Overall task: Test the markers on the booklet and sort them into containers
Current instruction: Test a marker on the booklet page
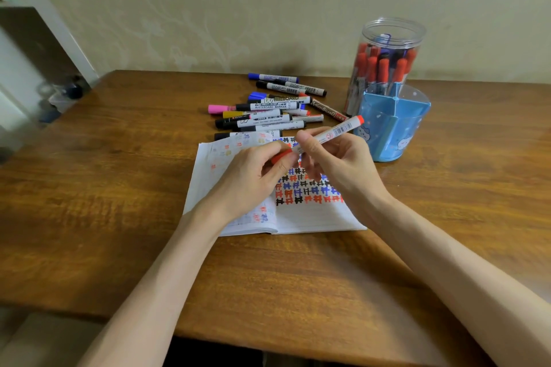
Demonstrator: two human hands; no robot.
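Red marker [328,134] in grip of left hand [247,176] (on cap [281,156]) and right hand [337,164], over booklet [298,214], marker pile [262,116] beyond.

One head-worn camera — wide-angle, looking forward and down, close over the table [104,188], facing the wall [238,9].

We see soft, warm indoor light, fairly bright and even, seemingly from above. The table [104,202] carries a pale sheen toward its right side, and the clear jar [393,36] throws only a faint shadow on the wall [208,9]. Our wide lens bows the table's edges. The shelf [18,3] at far left is blurred and washed out; the middle is reasonably sharp.
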